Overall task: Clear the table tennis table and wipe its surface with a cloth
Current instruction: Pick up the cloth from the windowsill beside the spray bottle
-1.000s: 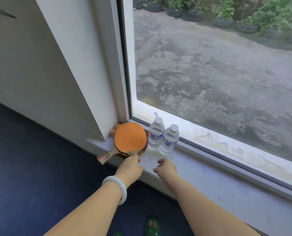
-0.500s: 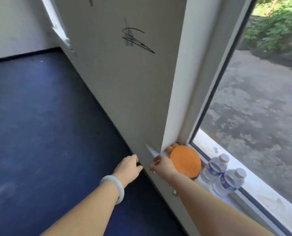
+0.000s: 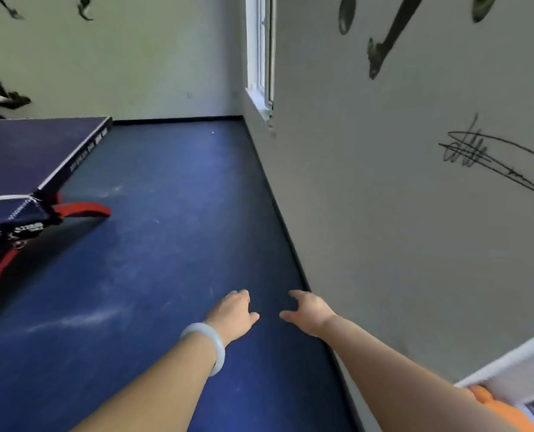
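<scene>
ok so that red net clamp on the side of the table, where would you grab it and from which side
Probably the red arm that juts out past the table's side edge: it hangs free above the floor, so a grip can close right round it. Come from the aisle side, between table and wall; the black part by the net looks tucked against the edge.

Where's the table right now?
In the head view the table sits at the far left, across the blue floor from the wall on the right.
</scene>
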`<state>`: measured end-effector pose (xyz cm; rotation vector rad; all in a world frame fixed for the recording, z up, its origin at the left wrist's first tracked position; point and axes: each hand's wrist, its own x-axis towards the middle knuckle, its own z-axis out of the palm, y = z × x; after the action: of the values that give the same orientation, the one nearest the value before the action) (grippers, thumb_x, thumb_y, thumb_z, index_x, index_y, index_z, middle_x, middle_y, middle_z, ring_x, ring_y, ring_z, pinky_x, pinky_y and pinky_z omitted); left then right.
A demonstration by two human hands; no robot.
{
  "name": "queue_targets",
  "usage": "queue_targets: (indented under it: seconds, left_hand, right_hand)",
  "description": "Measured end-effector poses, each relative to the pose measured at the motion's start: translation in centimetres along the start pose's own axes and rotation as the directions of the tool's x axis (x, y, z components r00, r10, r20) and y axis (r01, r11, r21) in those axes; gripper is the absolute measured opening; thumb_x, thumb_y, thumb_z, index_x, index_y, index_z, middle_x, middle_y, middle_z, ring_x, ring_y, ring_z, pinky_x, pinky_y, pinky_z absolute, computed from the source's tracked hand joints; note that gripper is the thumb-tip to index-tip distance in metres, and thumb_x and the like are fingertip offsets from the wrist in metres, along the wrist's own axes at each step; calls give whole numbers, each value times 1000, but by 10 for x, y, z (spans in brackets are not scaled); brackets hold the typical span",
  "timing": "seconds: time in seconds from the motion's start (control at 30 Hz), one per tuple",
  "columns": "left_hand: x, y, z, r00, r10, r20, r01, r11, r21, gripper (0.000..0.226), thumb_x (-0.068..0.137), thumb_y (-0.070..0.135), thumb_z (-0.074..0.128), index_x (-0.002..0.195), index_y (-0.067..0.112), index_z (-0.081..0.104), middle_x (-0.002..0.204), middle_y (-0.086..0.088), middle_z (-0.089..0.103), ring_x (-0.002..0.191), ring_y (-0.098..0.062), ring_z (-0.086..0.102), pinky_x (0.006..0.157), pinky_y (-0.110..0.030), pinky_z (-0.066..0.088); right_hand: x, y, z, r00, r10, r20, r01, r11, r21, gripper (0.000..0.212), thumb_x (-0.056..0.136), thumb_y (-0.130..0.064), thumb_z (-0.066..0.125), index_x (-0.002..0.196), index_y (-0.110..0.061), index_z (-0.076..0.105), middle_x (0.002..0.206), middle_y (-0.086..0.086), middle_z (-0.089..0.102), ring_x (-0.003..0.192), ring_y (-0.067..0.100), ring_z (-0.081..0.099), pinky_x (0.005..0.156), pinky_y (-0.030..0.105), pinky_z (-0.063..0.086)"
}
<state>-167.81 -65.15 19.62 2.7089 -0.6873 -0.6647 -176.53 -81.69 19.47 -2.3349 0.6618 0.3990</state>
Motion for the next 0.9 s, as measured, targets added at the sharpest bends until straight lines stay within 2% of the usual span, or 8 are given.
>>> queue_targets:
  seconds: [0.13, 0.23, 0.53, 0.9]
  left_hand:
    - [41, -46, -43, 999, -14, -35, 16, 998, 59, 45, 98, 41, 52, 134, 14, 45, 137, -4, 44, 127, -26, 44, 101, -39, 42]
    - [73, -70, -66, 999, -27, -43, 30, 997, 70, 48, 97, 43, 55, 134, 14, 45, 136, -5, 40, 126, -26, 43, 102, -40, 42]
    - [223, -91, -135, 999, -49, -17, 50, 991, 125, 61, 92, 49, 58, 139, 16, 39, 135, -4, 39, 128, -26, 40, 106, -40, 35]
    - [433, -105, -230, 988, -140, 60, 131, 982, 138, 70, 91, 56, 57, 140, 12, 35, 142, -9, 41, 132, -32, 42, 108, -48, 34]
  right_hand:
    - [52, -53, -2, 999, -40, 2, 40, 997, -60, 70, 99, -45, 53, 157, -16, 24, 162, 3, 27, 145, 22, 32, 116, 32, 31]
    - [87, -83, -4, 999, -36, 27, 39, 995, -88, 71, 100, -46, 52, 157, -15, 23, 162, 4, 25, 147, 23, 29, 117, 33, 29]
    - [255, -141, -50, 999, -34, 34, 39, 986, -162, 75, 99, -48, 52, 157, -14, 20, 160, 8, 27, 143, 28, 34, 112, 38, 36]
    - [484, -209, -127, 995, -29, 94, 50, 974, -221, 76, 98, -49, 55, 156, -12, 22, 159, 10, 28, 143, 31, 32, 115, 43, 34]
